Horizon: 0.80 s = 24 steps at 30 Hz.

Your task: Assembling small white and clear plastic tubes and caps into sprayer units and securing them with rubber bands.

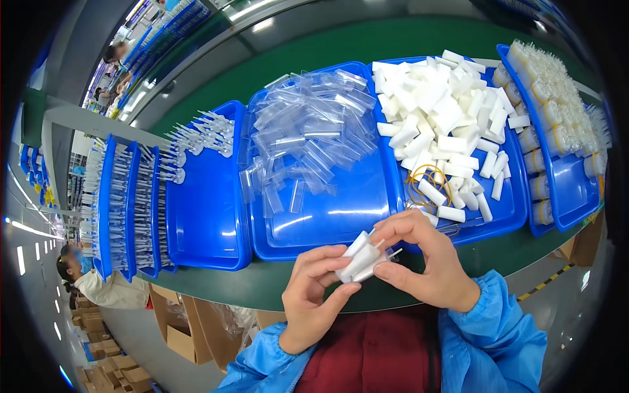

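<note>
Close to the table's front edge, my left hand point(319, 288) grips a small bundle of white foam pieces point(359, 263) between fingers and thumb. My right hand point(424, 261) pinches the other side of the bundle, its thumb and forefinger around the thin white tips that stick out. Exactly how these pieces fit together is hidden by the fingers. Beyond my right hand, a blue tray point(521, 196) is heaped with white foam blocks point(445, 111), with yellow rubber bands point(429, 180) among them. A blue tray point(354, 230) of clear plastic sleeves point(314, 131) lies ahead of my left hand.
Further left, a blue tray point(203, 229) carries thin-stemmed clear pieces point(206, 134), beside several upright trays point(131, 209) of similar pieces. At the far right, bundled pieces point(550, 98) fill a raised tray point(570, 187). Cardboard boxes point(187, 334) stand below the green table point(262, 285). Another person point(105, 285) sits at left.
</note>
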Each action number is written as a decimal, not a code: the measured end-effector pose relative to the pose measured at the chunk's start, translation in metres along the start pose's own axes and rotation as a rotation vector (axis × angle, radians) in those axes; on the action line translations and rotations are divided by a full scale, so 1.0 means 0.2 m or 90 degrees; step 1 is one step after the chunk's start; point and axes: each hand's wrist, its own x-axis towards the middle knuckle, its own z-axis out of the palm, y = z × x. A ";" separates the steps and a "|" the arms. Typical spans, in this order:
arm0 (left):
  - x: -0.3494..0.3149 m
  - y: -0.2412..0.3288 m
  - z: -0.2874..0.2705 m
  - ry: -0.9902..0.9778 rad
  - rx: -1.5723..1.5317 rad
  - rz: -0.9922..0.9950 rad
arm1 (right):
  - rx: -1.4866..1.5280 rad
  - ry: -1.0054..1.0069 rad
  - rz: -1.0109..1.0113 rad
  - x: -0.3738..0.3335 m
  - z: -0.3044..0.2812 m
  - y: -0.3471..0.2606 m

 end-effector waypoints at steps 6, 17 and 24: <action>0.01 0.00 -0.01 -0.059 0.270 0.119 | -0.021 -0.025 0.039 0.02 0.00 -0.02; 0.02 0.05 -0.08 -0.027 0.065 0.011 | -0.170 -0.078 -0.148 0.10 0.07 -0.07; -0.01 0.02 -0.20 0.182 0.020 0.034 | -0.535 0.065 -0.268 0.46 0.15 0.06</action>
